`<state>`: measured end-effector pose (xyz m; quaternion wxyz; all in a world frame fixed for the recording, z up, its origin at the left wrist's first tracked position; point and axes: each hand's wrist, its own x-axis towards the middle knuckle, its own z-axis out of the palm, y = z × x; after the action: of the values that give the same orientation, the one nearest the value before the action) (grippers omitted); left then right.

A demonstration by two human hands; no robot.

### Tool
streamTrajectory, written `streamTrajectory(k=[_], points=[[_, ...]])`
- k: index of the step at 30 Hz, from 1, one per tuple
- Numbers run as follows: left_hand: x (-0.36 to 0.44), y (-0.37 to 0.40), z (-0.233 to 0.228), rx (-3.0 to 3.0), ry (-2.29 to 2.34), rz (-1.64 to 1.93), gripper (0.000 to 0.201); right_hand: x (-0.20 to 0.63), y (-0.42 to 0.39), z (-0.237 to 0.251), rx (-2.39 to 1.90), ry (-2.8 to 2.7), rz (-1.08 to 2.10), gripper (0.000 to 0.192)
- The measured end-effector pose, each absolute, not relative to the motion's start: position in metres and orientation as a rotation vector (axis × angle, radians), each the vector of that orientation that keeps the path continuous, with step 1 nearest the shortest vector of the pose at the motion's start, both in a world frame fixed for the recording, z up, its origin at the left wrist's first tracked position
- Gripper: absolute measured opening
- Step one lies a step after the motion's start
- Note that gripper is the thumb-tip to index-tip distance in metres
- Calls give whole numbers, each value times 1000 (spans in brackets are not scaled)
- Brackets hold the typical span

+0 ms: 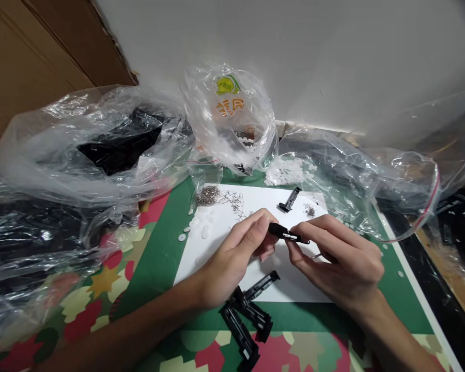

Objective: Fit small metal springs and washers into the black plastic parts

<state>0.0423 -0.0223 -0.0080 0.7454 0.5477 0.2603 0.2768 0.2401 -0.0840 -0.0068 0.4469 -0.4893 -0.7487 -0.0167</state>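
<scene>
My left hand (238,253) and my right hand (339,258) meet over a white sheet (217,243), both pinching one small black plastic part (287,235) between their fingertips. A thin metal tool (318,255) also sticks out from under my right hand's fingers. Another black part (290,200) lies alone at the far side of the sheet. Three similar black parts (248,315) lie piled by my left wrist at the sheet's near edge. A heap of tiny metal springs (208,195) and several white discs (201,227) sit on the sheet's left part.
Clear plastic bags ring the work area: a big one with black parts (101,144) at left, a printed one with white discs (232,119) in the middle, another (372,170) at right. A green, patterned mat (158,248) covers the table. Cardboard (31,51) stands far left.
</scene>
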Motion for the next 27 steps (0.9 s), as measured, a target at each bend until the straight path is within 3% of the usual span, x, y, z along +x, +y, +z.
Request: streamTrajectory(k=[4, 11, 19, 27], points=[[37, -17, -10, 1718, 690, 747, 20, 250, -80, -9, -1202, -1967, -58, 20], [36, -6, -17, 2393, 588, 871, 18, 271, -73, -16, -1229, -2019, 315, 13], [36, -9, -27, 2460, 637, 829, 20, 262, -72, -12, -1449, -1763, 491, 12], [36, -10, -28, 2512, 626, 825, 11, 240, -76, -9, -1311, -1580, 637, 33]])
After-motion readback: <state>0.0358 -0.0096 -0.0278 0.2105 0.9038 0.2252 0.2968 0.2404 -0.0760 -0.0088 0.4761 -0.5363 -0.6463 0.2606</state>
